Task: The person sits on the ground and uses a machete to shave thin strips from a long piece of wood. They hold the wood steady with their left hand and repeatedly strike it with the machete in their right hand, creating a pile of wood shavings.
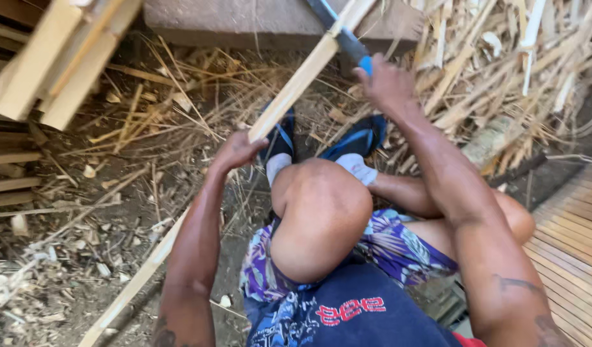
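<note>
Left hand [238, 151] fingers clenched round a long pale bamboo strip [296, 87], right hand [386, 80] fingers grasping a blue-handled blade [347, 42] crossing the strip just beyond them, bamboo scraps [501, 77] nearby

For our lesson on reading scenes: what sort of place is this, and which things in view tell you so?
Probably an outdoor bamboo- or wood-splitting work spot on bare earth. Pale split slats are stacked, straw-coloured shavings litter the ground, and the left hand steadies a long pale strip while the right hand grips a blue-handled blade.
</note>
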